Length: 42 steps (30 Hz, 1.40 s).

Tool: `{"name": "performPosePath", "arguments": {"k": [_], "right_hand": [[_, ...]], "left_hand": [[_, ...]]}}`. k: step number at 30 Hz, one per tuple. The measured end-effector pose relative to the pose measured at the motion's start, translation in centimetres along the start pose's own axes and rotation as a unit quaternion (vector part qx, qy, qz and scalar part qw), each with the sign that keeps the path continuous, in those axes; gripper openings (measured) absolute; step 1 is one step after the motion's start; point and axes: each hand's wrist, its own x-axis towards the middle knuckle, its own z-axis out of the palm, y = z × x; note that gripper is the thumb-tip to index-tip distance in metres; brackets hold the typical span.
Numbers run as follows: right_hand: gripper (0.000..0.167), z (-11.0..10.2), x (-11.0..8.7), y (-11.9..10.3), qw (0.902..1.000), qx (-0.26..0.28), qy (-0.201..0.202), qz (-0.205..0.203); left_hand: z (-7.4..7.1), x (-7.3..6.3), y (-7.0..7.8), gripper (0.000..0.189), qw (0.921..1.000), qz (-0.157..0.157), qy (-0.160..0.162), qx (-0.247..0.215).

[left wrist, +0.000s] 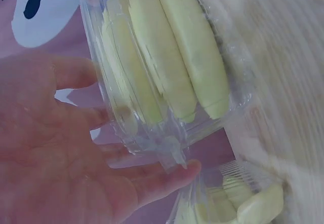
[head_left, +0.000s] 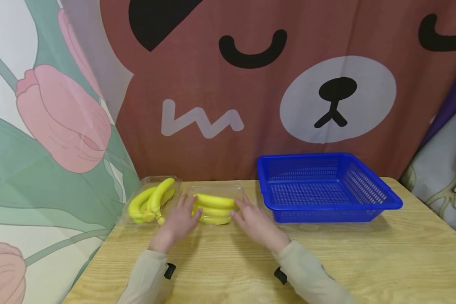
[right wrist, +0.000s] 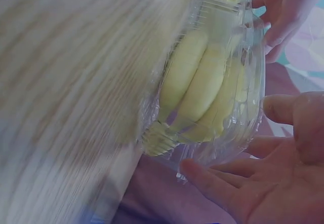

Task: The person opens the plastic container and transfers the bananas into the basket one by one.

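Observation:
A clear plastic clamshell box [head_left: 218, 188] holding several yellow bananas [head_left: 215, 202] stands near the table's back edge, between my two hands. My left hand [head_left: 177, 222] is at its left side, fingers mostly straight; in the left wrist view they touch the clear plastic edge [left wrist: 101, 72]. At the right side, my right hand [head_left: 257, 223] has its fingers spread and lightly bent, and the right wrist view shows fingertips against the box's wall [right wrist: 255, 117]. Just left of my left hand, a second clear box [head_left: 176, 179] contains more bananas [head_left: 160, 195].
A blue perforated plastic basket [head_left: 331, 215] stands on the wooden table [head_left: 228, 261] to the right of the boxes. Behind the table hangs a brown cloth [head_left: 201, 156] with a bear face, and a flower-patterned cloth [head_left: 61, 202] hangs at the left.

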Motion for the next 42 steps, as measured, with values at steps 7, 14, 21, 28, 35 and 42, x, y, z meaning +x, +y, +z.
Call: {"name": "performPosePath", "arguments": {"k": [7,14,21,28,35,42], "right_hand": [[0.059,-0.3,-1.2,-0.4,0.9996,-0.028,0.01,-0.002],[0.069,0.2,-1.0,0.0,0.9982,-0.048,0.027,-0.025],[0.065,0.9,-0.6,0.2,0.9901,-0.091,0.083,-0.068],[0.044,0.8,-0.3,0.1,0.9677,-0.174,0.12,-0.137],[0.024,0.9,-0.1,0.4,0.9484,-0.205,0.171,-0.17],[0.017,0.5,-0.2,0.1,0.9482,-0.198,0.19,-0.161]], "left_hand": [[-0.3,-1.2,0.1,0.055,0.9995,0.025,-0.004,-0.015],[-1.1,-1.2,-1.5,0.102,0.9936,0.01,-0.061,-0.095],[-0.8,-0.7,-2.4,0.115,0.9903,-0.011,-0.067,-0.122],[-0.9,-0.7,-3.1,0.105,0.9911,0.009,-0.067,-0.115],[-0.9,-0.8,-3.6,0.084,0.9849,-0.007,-0.083,-0.152],[-1.1,-0.7,-4.5,0.082,0.9601,-0.03,-0.127,-0.248]]}}
